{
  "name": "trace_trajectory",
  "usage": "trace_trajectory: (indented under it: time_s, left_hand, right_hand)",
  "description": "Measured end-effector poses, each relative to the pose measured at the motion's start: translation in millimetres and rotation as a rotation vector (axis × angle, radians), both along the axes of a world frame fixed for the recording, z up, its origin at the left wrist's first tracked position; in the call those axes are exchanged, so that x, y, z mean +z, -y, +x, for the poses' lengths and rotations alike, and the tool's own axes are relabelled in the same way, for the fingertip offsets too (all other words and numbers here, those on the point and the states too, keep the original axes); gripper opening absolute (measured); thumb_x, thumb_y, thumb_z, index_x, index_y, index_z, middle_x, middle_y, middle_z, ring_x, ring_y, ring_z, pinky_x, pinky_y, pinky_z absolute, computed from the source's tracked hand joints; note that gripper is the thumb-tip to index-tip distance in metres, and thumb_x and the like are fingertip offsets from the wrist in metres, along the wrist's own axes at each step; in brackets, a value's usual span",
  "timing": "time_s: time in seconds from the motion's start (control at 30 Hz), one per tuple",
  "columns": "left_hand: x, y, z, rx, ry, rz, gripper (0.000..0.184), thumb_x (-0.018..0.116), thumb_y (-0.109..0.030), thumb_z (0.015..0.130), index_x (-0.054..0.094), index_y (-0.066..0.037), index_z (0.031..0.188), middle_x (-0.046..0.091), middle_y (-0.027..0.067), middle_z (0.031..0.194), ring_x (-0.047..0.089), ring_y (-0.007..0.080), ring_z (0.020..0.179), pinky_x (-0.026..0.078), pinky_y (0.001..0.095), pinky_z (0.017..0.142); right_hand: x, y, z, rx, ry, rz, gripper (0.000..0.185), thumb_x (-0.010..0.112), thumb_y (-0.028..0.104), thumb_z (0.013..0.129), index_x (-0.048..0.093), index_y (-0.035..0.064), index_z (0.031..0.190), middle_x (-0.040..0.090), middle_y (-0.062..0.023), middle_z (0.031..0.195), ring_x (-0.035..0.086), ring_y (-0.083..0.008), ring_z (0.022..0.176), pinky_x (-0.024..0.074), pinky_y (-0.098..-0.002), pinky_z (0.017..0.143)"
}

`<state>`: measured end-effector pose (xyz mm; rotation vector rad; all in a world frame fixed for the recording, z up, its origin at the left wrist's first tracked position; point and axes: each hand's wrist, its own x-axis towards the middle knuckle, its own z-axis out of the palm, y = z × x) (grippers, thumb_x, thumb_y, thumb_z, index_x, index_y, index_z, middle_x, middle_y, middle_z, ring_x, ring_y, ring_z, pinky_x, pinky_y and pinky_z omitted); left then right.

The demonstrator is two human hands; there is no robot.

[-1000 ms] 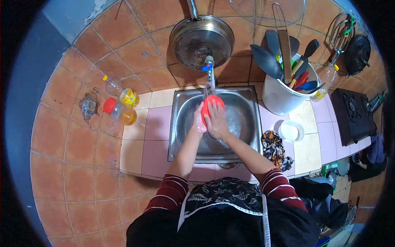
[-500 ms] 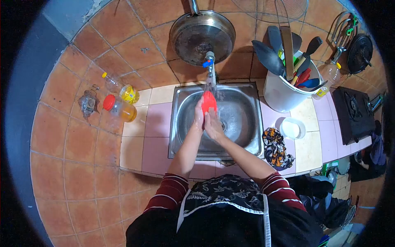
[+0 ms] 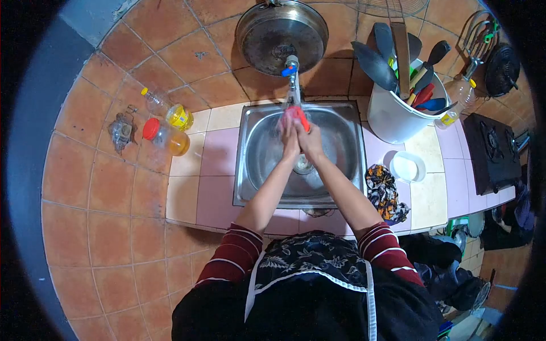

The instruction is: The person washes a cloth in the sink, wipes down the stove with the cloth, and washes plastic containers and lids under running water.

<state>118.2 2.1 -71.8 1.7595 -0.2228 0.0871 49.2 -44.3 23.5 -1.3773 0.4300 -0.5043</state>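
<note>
A red item (image 3: 298,116), too small and blurred to name, is held between both my hands under the running tap (image 3: 291,71). My left hand (image 3: 289,133) is at its left side, with the fingers pointing up toward the tap. From the right, my right hand (image 3: 309,138) closes on the same red item. Water runs over it and the fingertips. Both hands are above the steel sink (image 3: 243,165), with the drain (image 3: 303,165) showing just below them.
A white bucket (image 3: 392,122) of utensils stands right of the sink. Nearby are a white bowl (image 3: 406,166) and a patterned cloth (image 3: 385,193). Bottles (image 3: 180,117) and a red-lidded jar (image 3: 170,139) stand left. A pan (image 3: 281,37) hangs above the tap; a black stove (image 3: 492,153) is far right.
Both hands have moved up and slightly right with the red item, which was a broad flat shape and now shows narrower. The whole view has shifted a little.
</note>
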Motion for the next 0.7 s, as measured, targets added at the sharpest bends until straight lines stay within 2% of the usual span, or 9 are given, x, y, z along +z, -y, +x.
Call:
trace_trajectory:
  time_s: [0.03, 0.07, 0.2, 0.27, 0.3, 0.33, 0.4, 0.57, 0.7]
  left_hand:
    - [31.2, -8.0, -2.0, -0.010, 0.050, -0.125, 0.059, 0.035, -0.055, 0.093, 0.040, -0.010, 0.132, 0.046, 0.0053, 0.124, 0.047, 0.0193, 0.111, 0.036, 0.0328, 0.096]
    - [8.9, -16.9, 38.4, -0.104, 0.025, -0.047, 0.061, 0.030, -0.053, 0.094, 0.041, -0.010, 0.134, 0.041, 0.0157, 0.133, 0.039, 0.0276, 0.117, 0.026, 0.0370, 0.104]
    - [62.6, -30.9, 24.0, -0.068, -0.456, -0.381, 0.069, 0.035, -0.063, 0.088, 0.053, -0.003, 0.117, 0.058, 0.0101, 0.098, 0.052, 0.0243, 0.083, 0.043, 0.0389, 0.081]
    - [64.5, -29.2, 12.0, 0.152, -0.381, -0.005, 0.058, 0.041, -0.058, 0.089, 0.060, -0.005, 0.105, 0.062, 0.0092, 0.096, 0.059, 0.0231, 0.085, 0.047, 0.0342, 0.075]
    - [43.1, -20.7, 6.8, 0.035, -0.386, -0.300, 0.053, 0.044, -0.054, 0.089, 0.059, -0.005, 0.106, 0.062, 0.0091, 0.098, 0.060, 0.0221, 0.087, 0.048, 0.0340, 0.075]
    - [33.2, -12.7, -4.0, -0.074, -0.391, -0.597, 0.049, 0.047, -0.050, 0.090, 0.058, -0.005, 0.107, 0.063, 0.0091, 0.100, 0.061, 0.0211, 0.090, 0.049, 0.0338, 0.075]
    - [33.2, -17.0, -32.9, -0.073, -0.522, -0.643, 0.044, 0.050, -0.045, 0.090, 0.057, -0.005, 0.108, 0.063, 0.0085, 0.100, 0.061, 0.0197, 0.090, 0.049, 0.0343, 0.075]
    - [24.4, -29.5, -31.6, 0.116, -0.600, -0.605, 0.030, 0.048, -0.034, 0.094, 0.059, -0.007, 0.102, 0.064, 0.0084, 0.101, 0.063, 0.0204, 0.084, 0.052, 0.0357, 0.076]
    - [31.7, -49.4, -16.6, -0.034, -0.444, -0.380, 0.025, 0.056, -0.024, 0.090, 0.058, -0.003, 0.104, 0.066, 0.0080, 0.093, 0.063, 0.0162, 0.083, 0.050, 0.0304, 0.076]
  right_hand:
    - [9.3, -3.8, -4.3, 0.023, -0.051, -0.101, 0.034, 0.057, 0.030, 0.087, 0.065, -0.0020, 0.096, 0.066, -0.0176, 0.079, 0.063, -0.0214, 0.073, 0.0477, -0.0355, 0.070]
    - [18.1, -8.4, -10.2, 0.044, -0.106, -0.201, 0.036, 0.057, 0.033, 0.086, 0.066, -0.0019, 0.095, 0.065, -0.0201, 0.076, 0.064, -0.0226, 0.072, 0.0478, -0.0359, 0.068]
    - [33.7, -23.6, -18.8, 0.049, -0.136, -0.286, 0.047, 0.050, 0.046, 0.087, 0.064, 0.0009, 0.086, 0.061, -0.0274, 0.079, 0.060, -0.0432, 0.078, 0.0460, -0.0451, 0.070]
    - [26.6, -17.5, -7.4, -0.026, -0.153, -0.286, 0.046, 0.046, 0.044, 0.089, 0.062, 0.0011, 0.086, 0.060, -0.0275, 0.081, 0.058, -0.0450, 0.082, 0.0449, -0.0472, 0.070]
    - [25.1, -14.7, -2.3, -0.112, -0.126, -0.338, 0.041, 0.043, 0.038, 0.092, 0.058, 0.0007, 0.084, 0.059, -0.0274, 0.083, 0.056, -0.0458, 0.084, 0.0440, -0.0477, 0.070]
    - [21.0, -8.9, -1.2, -0.129, -0.132, -0.338, 0.041, 0.043, 0.038, 0.092, 0.058, 0.0007, 0.084, 0.059, -0.0274, 0.083, 0.056, -0.0458, 0.084, 0.0440, -0.0477, 0.070]
    - [10.7, 0.3, 5.1, -0.220, -0.014, -0.285, 0.037, 0.041, 0.032, 0.093, 0.056, 0.0002, 0.083, 0.059, -0.0269, 0.083, 0.057, -0.0444, 0.081, 0.0445, -0.0463, 0.069]
    - [-25.0, 12.8, -4.1, -0.026, -0.038, -0.021, 0.039, 0.037, 0.029, 0.096, 0.059, -0.0001, 0.084, 0.063, -0.0101, 0.073, 0.060, -0.0191, 0.066, 0.0478, -0.0350, 0.061]
    - [-99.8, 41.0, 4.0, -0.024, -0.012, -0.387, 0.031, 0.048, 0.025, 0.090, 0.063, -0.0001, 0.081, 0.062, -0.0195, 0.070, 0.063, -0.0296, 0.065, 0.0478, -0.0390, 0.063]
